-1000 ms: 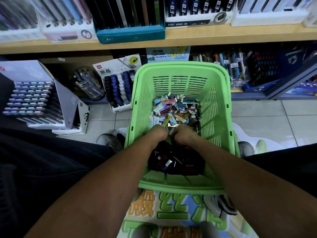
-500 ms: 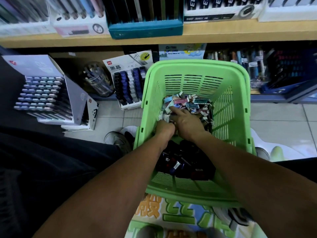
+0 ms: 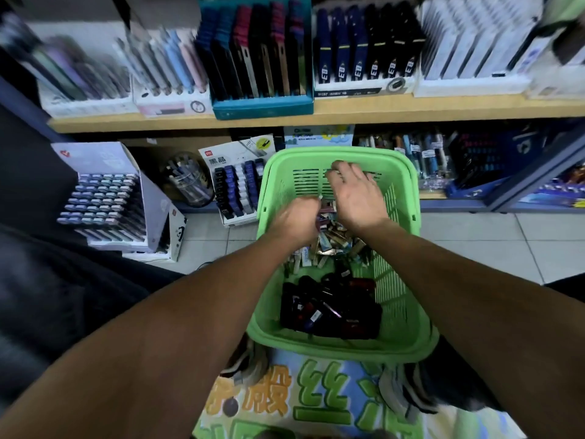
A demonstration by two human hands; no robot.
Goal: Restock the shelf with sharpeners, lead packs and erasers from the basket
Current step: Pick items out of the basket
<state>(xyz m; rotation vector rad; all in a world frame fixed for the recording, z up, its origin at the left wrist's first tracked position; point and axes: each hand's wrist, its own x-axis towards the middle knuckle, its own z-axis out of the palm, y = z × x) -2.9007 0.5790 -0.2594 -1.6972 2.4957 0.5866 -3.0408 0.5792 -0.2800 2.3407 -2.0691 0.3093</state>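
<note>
Both forearms bare, extended forward, converging toward centre. Left hand (image 3: pixel 296 221): back of hand up, fingers curled under, motion-blurred; looks like a small pale piece shows at its fingertips, can't tell what or whether it's actually gripped. Right hand (image 3: pixel 356 196): ahead of and higher than the left, back toward camera, fingers (image 3: pixel 340 171) loosely bent and spread, nothing visibly held. Hands close together, not touching. Wrists roughly straight.
</note>
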